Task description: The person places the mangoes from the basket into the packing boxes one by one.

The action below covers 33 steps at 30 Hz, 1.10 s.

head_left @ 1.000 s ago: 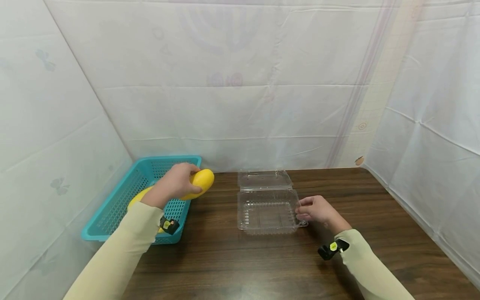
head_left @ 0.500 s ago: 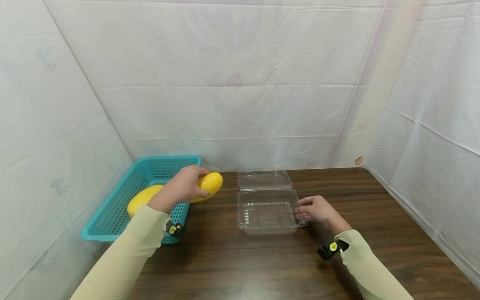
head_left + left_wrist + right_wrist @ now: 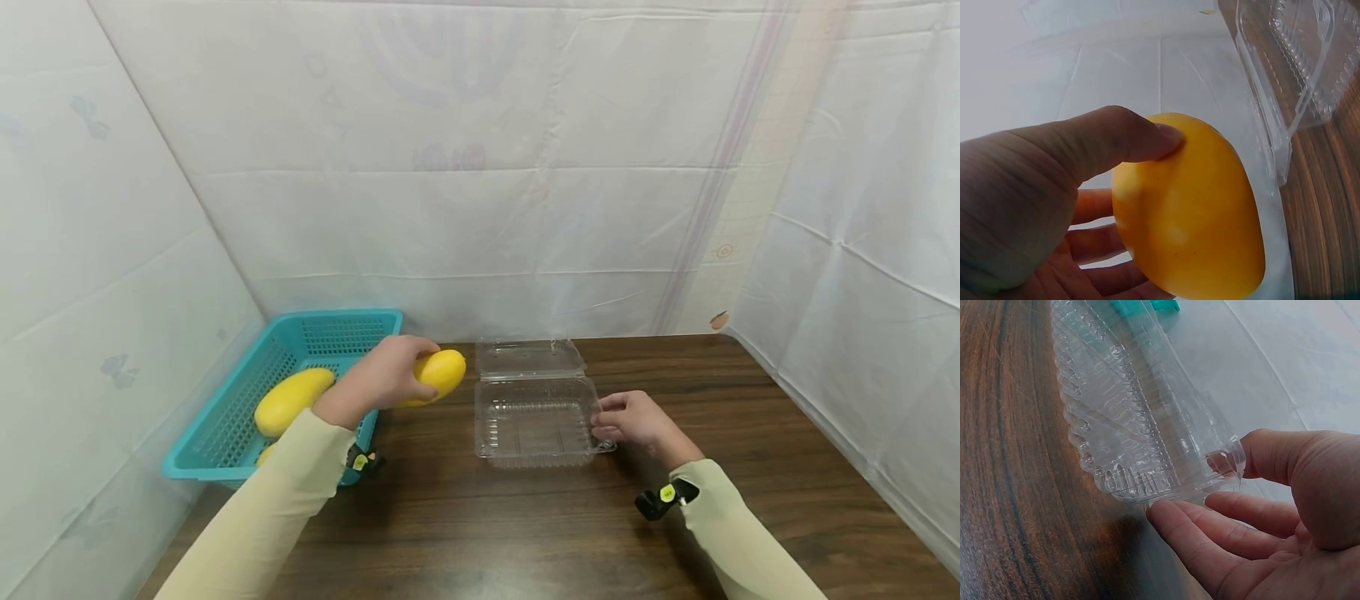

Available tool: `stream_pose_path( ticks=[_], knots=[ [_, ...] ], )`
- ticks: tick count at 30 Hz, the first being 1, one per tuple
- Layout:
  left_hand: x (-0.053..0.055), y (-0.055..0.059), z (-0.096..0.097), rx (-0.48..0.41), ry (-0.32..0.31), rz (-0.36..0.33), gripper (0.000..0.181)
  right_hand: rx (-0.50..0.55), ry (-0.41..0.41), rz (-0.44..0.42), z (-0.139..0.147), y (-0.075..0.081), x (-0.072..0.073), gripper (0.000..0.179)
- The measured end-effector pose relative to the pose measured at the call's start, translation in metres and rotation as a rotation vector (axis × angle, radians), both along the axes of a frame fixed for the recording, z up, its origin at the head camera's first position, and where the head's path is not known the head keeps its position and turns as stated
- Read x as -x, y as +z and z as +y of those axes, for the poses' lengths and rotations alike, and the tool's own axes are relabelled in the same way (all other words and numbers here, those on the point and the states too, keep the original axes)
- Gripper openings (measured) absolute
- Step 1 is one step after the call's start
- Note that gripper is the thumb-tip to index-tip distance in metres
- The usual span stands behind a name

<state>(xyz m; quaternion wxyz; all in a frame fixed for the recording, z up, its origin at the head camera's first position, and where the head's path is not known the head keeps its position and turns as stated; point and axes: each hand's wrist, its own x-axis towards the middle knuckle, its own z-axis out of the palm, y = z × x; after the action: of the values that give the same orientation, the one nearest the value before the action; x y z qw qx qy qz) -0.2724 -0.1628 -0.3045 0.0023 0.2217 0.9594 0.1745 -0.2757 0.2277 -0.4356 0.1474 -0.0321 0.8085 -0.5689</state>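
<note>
I've got my left hand (image 3: 386,371) wrapped round a yellow fruit (image 3: 444,372), thumb on one side and fingers on the other, roughly 10 o'clock from the open clear container (image 3: 536,429). My right hand (image 3: 633,419) pinches the container's edge at 3 o'clock; the teal basket (image 3: 341,332) with other fruit (image 3: 292,402) sits over at 9.

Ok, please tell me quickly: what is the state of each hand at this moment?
Left hand: closed, holding a smooth, yellow, oval, mango-like fruit.
Right hand: closed, gripping the side edge of an open, clear plastic container.
</note>
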Motion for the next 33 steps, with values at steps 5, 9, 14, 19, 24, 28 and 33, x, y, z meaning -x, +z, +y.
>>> stream_pose_path(
  ticks=[5,9,14,19,24,28,33],
  knots=[
    [-0.001,-0.002,0.007,-0.02,-0.009,-0.013,0.05,0.005,-0.012,-0.007,-0.001,-0.001,0.0,0.05],
    [0.0,-0.005,0.012,-0.032,-0.041,0.011,0.047,0.004,-0.021,-0.009,-0.001,-0.002,0.001,0.049],
    [0.001,-0.009,0.02,-0.053,-0.063,0.011,0.045,0.008,-0.02,-0.009,0.0,-0.001,0.0,0.05],
    [0.001,-0.011,0.027,-0.07,-0.076,-0.004,0.05,0.011,-0.025,-0.011,-0.001,0.0,-0.001,0.049],
    [0.002,-0.015,0.034,-0.069,-0.075,-0.036,0.053,0.015,-0.036,-0.018,-0.001,0.0,-0.002,0.049],
    [0.006,-0.02,0.04,-0.059,-0.078,-0.062,0.053,0.009,-0.039,-0.016,-0.001,-0.001,-0.001,0.048],
    [0.008,-0.026,0.048,-0.066,-0.093,-0.09,0.05,-0.008,-0.043,-0.005,0.0,-0.004,-0.002,0.046]
  ],
)
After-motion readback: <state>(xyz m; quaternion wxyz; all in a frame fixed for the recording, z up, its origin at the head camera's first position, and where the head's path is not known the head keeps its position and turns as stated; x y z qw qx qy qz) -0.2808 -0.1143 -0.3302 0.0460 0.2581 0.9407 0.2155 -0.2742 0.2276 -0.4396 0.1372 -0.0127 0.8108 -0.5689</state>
